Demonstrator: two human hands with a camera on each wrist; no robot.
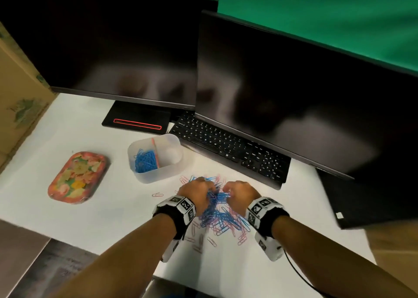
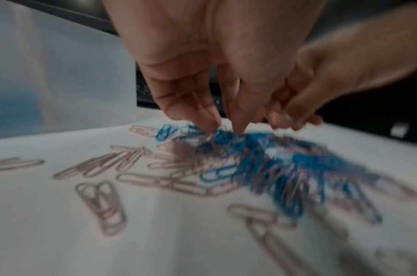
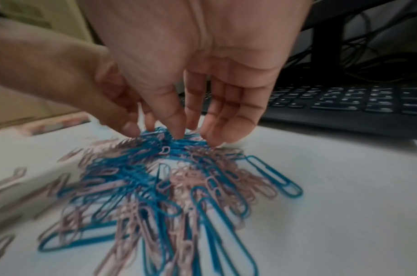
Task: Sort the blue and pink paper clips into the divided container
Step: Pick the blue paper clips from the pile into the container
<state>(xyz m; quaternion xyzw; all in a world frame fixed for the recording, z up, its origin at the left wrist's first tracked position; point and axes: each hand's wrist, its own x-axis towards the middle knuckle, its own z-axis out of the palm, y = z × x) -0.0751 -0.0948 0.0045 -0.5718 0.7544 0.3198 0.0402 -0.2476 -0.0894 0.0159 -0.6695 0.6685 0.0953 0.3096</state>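
Blur hides whether left hand [image 1: 196, 192] and right hand [image 1: 240, 193] pinch blue paper clips [image 1: 217, 197].

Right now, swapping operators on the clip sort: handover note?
Left hand: fingers curled, pinching a bunch of blue paper clips at the top of the mixed pile.
Right hand: pinching the same bunch from the other side.
Divided container sits beyond the pile, in front of the keyboard. Its left compartment holds blue clips; the right compartment looks empty.
Done: part of the blue.
Left: the remaining blue and all the pink clips, both in the pile and scattered on the table.
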